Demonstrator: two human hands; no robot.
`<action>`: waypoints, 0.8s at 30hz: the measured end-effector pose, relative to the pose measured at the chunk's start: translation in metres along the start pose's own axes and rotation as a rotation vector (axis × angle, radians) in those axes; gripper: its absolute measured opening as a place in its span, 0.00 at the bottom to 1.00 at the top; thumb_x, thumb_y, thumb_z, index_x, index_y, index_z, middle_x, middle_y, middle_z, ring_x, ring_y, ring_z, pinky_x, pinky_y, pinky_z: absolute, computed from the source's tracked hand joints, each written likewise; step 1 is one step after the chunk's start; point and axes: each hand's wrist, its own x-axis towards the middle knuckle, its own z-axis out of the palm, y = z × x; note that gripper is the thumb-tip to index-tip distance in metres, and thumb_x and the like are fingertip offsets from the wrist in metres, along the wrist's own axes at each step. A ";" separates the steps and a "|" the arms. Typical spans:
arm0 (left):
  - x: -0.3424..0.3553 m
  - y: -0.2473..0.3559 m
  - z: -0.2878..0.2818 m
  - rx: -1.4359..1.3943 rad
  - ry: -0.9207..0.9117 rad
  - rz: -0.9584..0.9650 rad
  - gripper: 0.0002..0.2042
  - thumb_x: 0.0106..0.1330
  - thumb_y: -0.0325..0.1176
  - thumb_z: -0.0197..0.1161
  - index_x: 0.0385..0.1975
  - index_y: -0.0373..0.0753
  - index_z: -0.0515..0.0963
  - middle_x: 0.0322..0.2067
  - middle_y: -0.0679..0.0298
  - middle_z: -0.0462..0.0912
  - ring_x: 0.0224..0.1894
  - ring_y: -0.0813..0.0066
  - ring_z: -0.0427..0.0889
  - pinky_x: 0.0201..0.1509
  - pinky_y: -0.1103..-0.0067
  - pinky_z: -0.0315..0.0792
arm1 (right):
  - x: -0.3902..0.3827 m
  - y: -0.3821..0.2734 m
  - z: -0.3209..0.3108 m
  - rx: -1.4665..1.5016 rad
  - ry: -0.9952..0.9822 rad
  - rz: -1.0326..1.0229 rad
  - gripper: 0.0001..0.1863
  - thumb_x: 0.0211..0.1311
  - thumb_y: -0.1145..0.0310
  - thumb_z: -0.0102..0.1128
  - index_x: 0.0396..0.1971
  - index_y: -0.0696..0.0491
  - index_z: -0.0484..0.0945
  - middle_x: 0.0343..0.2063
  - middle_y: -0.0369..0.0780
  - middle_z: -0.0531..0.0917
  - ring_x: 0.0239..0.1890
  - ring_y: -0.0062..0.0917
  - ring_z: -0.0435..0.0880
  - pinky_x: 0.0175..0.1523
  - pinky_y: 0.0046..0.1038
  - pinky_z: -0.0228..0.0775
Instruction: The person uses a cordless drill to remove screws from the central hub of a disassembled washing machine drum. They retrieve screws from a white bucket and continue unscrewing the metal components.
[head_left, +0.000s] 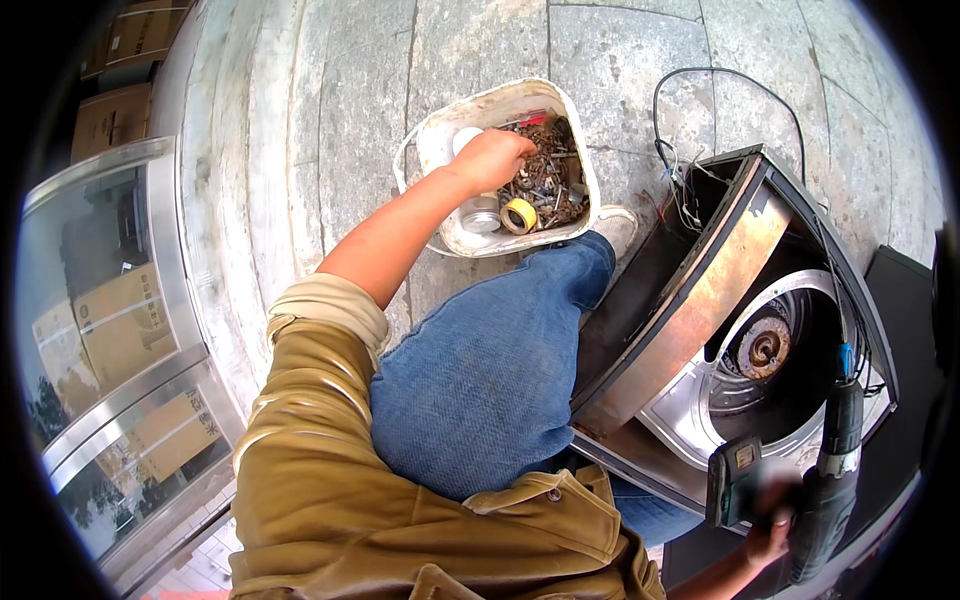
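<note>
Over a white plastic bucket (574, 100), my left hand (495, 160) reaches among loose screws and small metal parts (550, 175). Its fingers are curled together, and anything between them is hidden. A yellow roll of tape (519, 215) and a clear round container (479, 214) lie in the bucket near that hand. At the lower right, my right hand (768, 538) is wrapped round a dark cordless drill (840, 430), partly smeared by blur. The drill's tip overlaps the opened appliance housing (690, 310), which has a round metal fan casing (730, 430) inside.
A black cable (740, 71) and loose wires (684, 195) trail from the housing across the stone paving (480, 50). To the left stands a metal-framed glass door (165, 250) with cardboard boxes (125, 325) showing in it. My bent leg (480, 370) is between bucket and housing.
</note>
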 end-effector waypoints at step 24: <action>0.037 -0.022 0.021 -0.208 -0.135 -0.290 0.09 0.62 0.36 0.65 0.37 0.39 0.84 0.33 0.59 0.86 0.37 0.65 0.85 0.42 0.70 0.77 | 0.016 -0.021 0.028 -0.058 -0.132 0.014 0.33 0.62 0.56 0.61 0.59 0.63 0.62 0.26 0.37 0.70 0.28 0.22 0.68 0.34 0.24 0.58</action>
